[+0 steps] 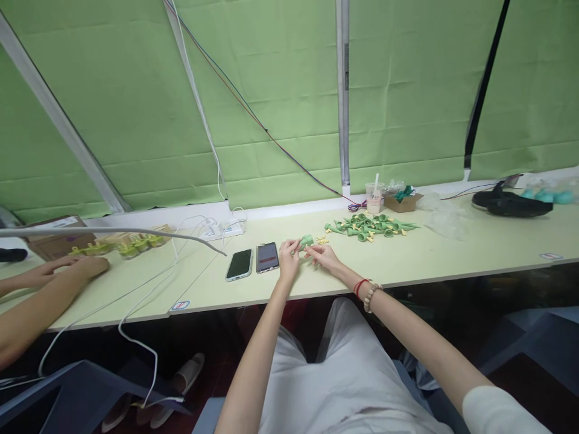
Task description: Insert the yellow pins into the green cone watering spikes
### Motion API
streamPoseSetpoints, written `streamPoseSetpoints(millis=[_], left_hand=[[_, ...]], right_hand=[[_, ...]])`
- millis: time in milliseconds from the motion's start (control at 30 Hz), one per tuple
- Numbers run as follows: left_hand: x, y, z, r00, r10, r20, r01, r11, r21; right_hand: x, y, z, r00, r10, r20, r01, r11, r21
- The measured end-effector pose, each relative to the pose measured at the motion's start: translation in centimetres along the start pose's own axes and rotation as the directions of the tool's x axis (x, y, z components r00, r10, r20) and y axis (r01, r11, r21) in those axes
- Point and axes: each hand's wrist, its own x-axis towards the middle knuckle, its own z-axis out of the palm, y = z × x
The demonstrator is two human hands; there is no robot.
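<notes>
Hands meet near the surface's (452, 253) front edge: left hand (289, 256) and right hand (323, 256) both pinch one green plastic piece (307, 241).

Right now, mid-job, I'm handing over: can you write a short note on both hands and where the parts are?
Left hand: fingers closed on the green part, held just above the table.
Right hand: fingers at the same part from the other side; grip unclear.
Small yellow pieces lie just behind the hands.
Pile of green parts sits further back on the right; I can't tell which are finished.
Two phones lie left of the hands.
</notes>
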Motion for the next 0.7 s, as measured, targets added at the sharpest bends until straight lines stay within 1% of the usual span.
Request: streamPoseSetpoints(millis=[67,200,333,400,500,567,633,700], left_hand=[[0.0,0.0,0.0,1.0,0.005,0.009,-0.005,1.0,0.005],[0.0,0.2,0.1,1.0,0.021,0.014,-0.022,1.0,0.014],[-0.2,0.2,0.2,0.999,0.03,0.036,-0.032,0.999,0.041],[-0.2,0.0,0.2,1.0,0.006,0.011,-0.007,0.997,0.073],[-0.3,-0.4,0.2,0.995,-0.057,-0.081,0.067,0.989,0.134],[-0.3,-0.7,0.3,0.992,-0.084,-0.098,0.098,0.984,0.148],[-0.3,-1.1,0.5,0.994,-0.095,-0.057,0.101,0.988,0.113],[-0.3,-1.4,0.7,0.996,-0.086,0.019,0.085,0.995,0.046]], right_hand=[[0.2,0.2,0.0,1.0,0.008,-0.01,-0.008,1.0,0.009],[0.6,1.1,0.0,0.991,-0.022,-0.135,0.019,0.999,-0.027],[0.5,1.3,-0.1,0.966,-0.095,-0.242,0.066,0.99,-0.128],[0.1,1.0,-0.1,0.95,-0.14,-0.278,0.09,0.978,-0.187],[-0.4,0.3,0.0,0.923,-0.231,-0.308,0.108,0.923,-0.369],[-0.6,-0.1,0.0,0.92,-0.235,-0.314,0.058,0.873,-0.484],[-0.6,-0.2,-0.1,0.921,-0.137,-0.365,-0.075,0.856,-0.511],[-0.5,-0.3,-0.3,0.901,-0.017,-0.434,-0.219,0.845,-0.488]])
